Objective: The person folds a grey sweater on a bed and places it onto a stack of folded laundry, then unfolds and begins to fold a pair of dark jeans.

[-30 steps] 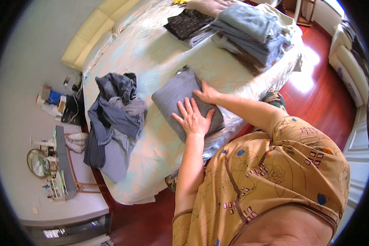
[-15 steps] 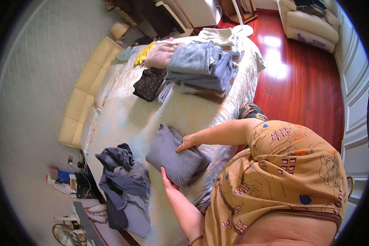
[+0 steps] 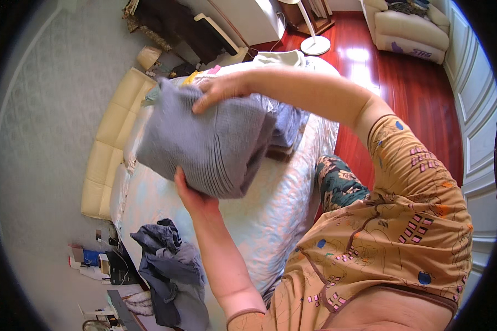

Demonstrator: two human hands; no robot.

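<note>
A folded grey ribbed sweater (image 3: 204, 140) is held up above the bed between both my hands. My left hand (image 3: 197, 199) grips its lower edge, thumb on the near face and the other fingers hidden beneath. Over the top edge, my right hand (image 3: 218, 91) lies with its thumb on the knit and fingers curled around it. Behind the sweater, a stack of folded blue-grey clothes (image 3: 288, 129) is mostly covered from sight. A rumpled heap of dark grey-blue clothes (image 3: 174, 270) lies at the bed's lower left edge.
The bed (image 3: 259, 204) has a pale patterned cover and a cream padded headboard (image 3: 113, 143) at the left. A white floor lamp base (image 3: 315, 46) stands on red wooden flooring beyond it. A cream armchair (image 3: 411, 33) sits at the far right, beside white panelled doors (image 3: 475, 110).
Both hands have lifted the folded sweater off the bed and carried it up toward the clothes stack, which it now largely hides. The dark heap stays on the bed.
</note>
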